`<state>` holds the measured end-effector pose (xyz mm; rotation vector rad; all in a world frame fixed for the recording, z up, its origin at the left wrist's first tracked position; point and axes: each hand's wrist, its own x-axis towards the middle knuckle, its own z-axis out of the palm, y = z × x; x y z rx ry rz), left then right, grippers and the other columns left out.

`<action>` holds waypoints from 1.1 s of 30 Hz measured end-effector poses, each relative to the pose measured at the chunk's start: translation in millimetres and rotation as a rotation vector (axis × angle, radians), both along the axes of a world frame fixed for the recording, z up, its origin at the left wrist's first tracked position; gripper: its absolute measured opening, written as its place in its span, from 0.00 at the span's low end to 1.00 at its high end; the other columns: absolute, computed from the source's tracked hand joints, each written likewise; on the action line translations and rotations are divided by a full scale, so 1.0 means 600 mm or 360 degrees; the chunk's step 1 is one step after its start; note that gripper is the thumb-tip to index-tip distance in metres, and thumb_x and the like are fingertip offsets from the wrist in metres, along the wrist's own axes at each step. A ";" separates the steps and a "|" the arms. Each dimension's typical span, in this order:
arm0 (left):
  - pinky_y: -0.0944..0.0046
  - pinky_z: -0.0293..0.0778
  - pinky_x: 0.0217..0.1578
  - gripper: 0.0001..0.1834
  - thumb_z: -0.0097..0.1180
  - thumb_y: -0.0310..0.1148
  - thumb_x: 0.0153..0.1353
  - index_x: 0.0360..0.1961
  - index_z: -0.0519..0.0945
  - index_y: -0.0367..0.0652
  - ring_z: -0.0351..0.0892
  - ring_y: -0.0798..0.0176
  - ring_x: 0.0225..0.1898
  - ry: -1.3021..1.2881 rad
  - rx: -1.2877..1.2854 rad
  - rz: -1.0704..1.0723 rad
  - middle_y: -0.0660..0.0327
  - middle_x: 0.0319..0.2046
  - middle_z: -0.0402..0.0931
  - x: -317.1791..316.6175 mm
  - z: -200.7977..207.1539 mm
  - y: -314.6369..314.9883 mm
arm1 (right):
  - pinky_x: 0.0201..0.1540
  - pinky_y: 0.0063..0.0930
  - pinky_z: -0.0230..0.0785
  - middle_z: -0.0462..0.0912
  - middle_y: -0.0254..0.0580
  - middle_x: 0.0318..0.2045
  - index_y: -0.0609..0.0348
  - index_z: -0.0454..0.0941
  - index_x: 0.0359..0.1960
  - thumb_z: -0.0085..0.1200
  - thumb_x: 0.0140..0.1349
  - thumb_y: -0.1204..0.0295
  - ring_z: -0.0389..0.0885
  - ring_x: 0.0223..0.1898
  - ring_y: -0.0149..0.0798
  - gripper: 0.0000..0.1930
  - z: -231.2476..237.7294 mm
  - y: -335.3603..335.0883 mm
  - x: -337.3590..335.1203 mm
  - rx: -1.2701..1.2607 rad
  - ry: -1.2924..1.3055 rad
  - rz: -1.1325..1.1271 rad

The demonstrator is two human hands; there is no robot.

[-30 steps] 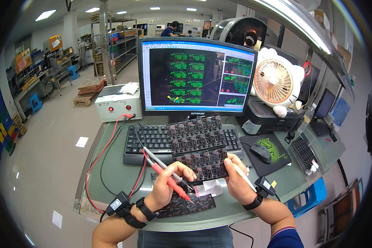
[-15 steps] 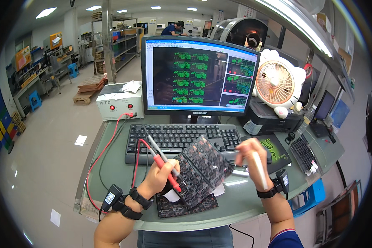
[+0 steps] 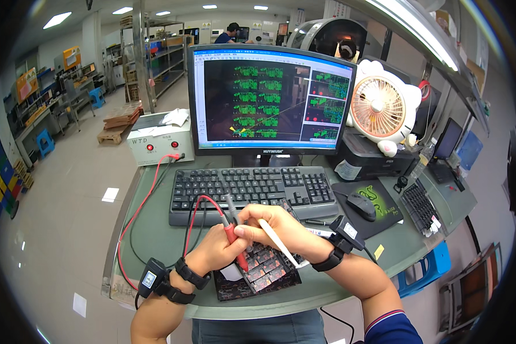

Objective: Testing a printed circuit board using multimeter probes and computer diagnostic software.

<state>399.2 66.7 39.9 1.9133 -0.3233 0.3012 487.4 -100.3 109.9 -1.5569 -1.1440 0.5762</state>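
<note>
My left hand (image 3: 215, 251) is closed round a red test probe (image 3: 229, 234), whose tip points down at a panel of small circuit boards (image 3: 268, 265). My right hand (image 3: 281, 228) has come up against the left one. Its fingers pinch a grey test probe (image 3: 231, 206), and a slim white stick (image 3: 276, 242) lies across the same hand; the stick's kind I cannot tell. Part of the panel is hidden by my hands. Under it lies another dark panel (image 3: 226, 291) near the table's front edge, with a white scrap (image 3: 231, 273) beside the left hand.
Behind my hands stand a black keyboard (image 3: 198, 192) and a monitor (image 3: 212, 114) with green board layouts. A white box (image 3: 160, 140) feeds the red lead (image 3: 146, 209). To the right are a mouse (image 3: 361, 205), a printer (image 3: 378, 163), a fan (image 3: 378, 106) and a second keyboard (image 3: 421, 212).
My right hand has moved left and down from the mouse to the left hand, closing on the grey probe. The panel now lies flatter, and yellow marks show on the screen.
</note>
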 end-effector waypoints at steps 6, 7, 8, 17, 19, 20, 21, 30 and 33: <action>0.67 0.68 0.34 0.34 0.32 0.55 0.73 0.27 0.78 0.36 0.71 0.68 0.26 0.0287 -0.0015 -0.0151 0.63 0.23 0.74 0.006 0.020 0.028 | 0.25 0.18 0.67 0.78 0.32 0.23 0.58 0.70 0.37 0.53 0.70 0.65 0.75 0.24 0.22 0.10 0.008 -0.062 0.036 -0.0007 0.0154 -0.0259; 0.68 0.68 0.33 0.34 0.32 0.55 0.73 0.28 0.78 0.36 0.70 0.69 0.27 0.0372 -0.0009 -0.0157 0.62 0.23 0.74 0.007 0.031 0.030 | 0.24 0.17 0.68 0.78 0.32 0.23 0.57 0.70 0.37 0.55 0.69 0.66 0.76 0.24 0.22 0.10 0.006 -0.081 0.045 -0.0098 0.0356 -0.0235; 0.68 0.68 0.32 0.34 0.33 0.55 0.73 0.28 0.79 0.36 0.71 0.70 0.26 0.0380 -0.0001 -0.0125 0.62 0.22 0.74 0.007 0.033 0.030 | 0.25 0.16 0.68 0.78 0.32 0.23 0.57 0.69 0.36 0.56 0.68 0.68 0.78 0.23 0.23 0.10 -0.004 -0.094 0.047 -0.0131 0.0376 -0.0243; 0.69 0.69 0.21 0.25 0.47 0.45 0.71 0.24 0.80 0.38 0.72 0.71 0.16 0.0457 -0.0158 -0.0200 0.61 0.18 0.78 0.012 0.043 0.021 | 0.30 0.20 0.75 0.82 0.38 0.28 0.59 0.67 0.35 0.58 0.66 0.71 0.82 0.28 0.26 0.10 -0.092 -0.161 0.029 -0.0049 0.0630 -0.0117; 0.69 0.69 0.21 0.24 0.47 0.44 0.71 0.23 0.79 0.38 0.73 0.70 0.17 0.0368 -0.0058 -0.0245 0.61 0.18 0.78 0.011 0.047 0.022 | 0.31 0.20 0.75 0.82 0.38 0.28 0.59 0.67 0.35 0.58 0.66 0.71 0.82 0.29 0.26 0.11 -0.091 -0.164 0.026 -0.0029 0.0629 -0.0089; 0.70 0.69 0.22 0.24 0.47 0.43 0.71 0.23 0.79 0.38 0.73 0.70 0.17 0.0328 -0.0055 -0.0245 0.61 0.17 0.78 0.013 0.042 0.028 | 0.32 0.20 0.75 0.82 0.38 0.28 0.59 0.68 0.35 0.58 0.66 0.71 0.82 0.29 0.26 0.11 -0.086 -0.167 0.022 -0.0044 0.0595 -0.0142; 0.69 0.69 0.28 0.22 0.48 0.43 0.71 0.23 0.80 0.40 0.73 0.71 0.17 0.0260 0.0068 -0.0165 0.63 0.17 0.78 0.013 0.041 0.035 | 0.32 0.20 0.75 0.82 0.38 0.28 0.59 0.68 0.35 0.58 0.66 0.71 0.82 0.29 0.26 0.11 -0.083 -0.170 0.020 -0.0061 0.0557 -0.0194; 0.69 0.60 0.39 0.16 0.70 0.49 0.51 0.24 0.83 0.50 0.74 0.75 0.23 0.0253 0.0365 -0.0129 0.74 0.22 0.80 0.018 0.054 0.033 | 0.33 0.20 0.73 0.80 0.35 0.31 0.62 0.71 0.39 0.59 0.67 0.71 0.79 0.31 0.24 0.10 -0.107 -0.158 0.018 0.0055 0.0515 -0.0025; 0.67 0.60 0.41 0.12 0.73 0.42 0.48 0.26 0.84 0.48 0.75 0.74 0.26 0.0302 0.0562 -0.0173 0.70 0.24 0.82 0.015 0.067 0.034 | 0.32 0.20 0.72 0.79 0.35 0.30 0.62 0.71 0.39 0.59 0.67 0.71 0.78 0.31 0.24 0.10 -0.110 -0.158 0.018 0.0057 0.0437 -0.0025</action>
